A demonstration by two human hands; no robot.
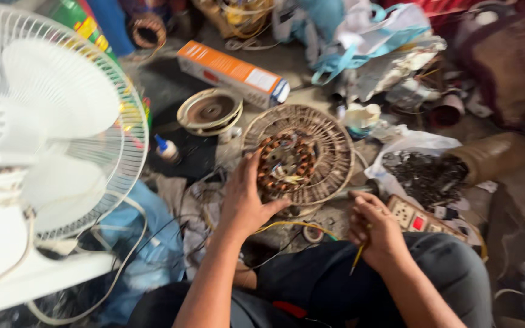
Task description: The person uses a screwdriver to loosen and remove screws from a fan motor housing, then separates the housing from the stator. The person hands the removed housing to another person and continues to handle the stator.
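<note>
We see our left hand (247, 203) spread flat on the fan stator's (296, 155) copper windings, gripping its seven-o'clock edge. Our right hand (375, 228), at five o'clock, is farther off, closed around a thin yellow tool (358, 255).

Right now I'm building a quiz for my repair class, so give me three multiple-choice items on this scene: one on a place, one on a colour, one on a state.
1. Where does the left hand rest?
A. on the round motor stator
B. on the white fan
C. on the orange box

2. What colour is the thin tool in the right hand?
A. blue
B. yellow
C. white

3. How is the motor stator lying?
A. standing on edge
B. hanging from a wire
C. flat on the floor, copper coils up

Answers: 1 A, its fingers lie over the stator's rim. 2 B, the yellow tool pokes out below the fist. 3 C, the coil ring faces the camera.
</note>
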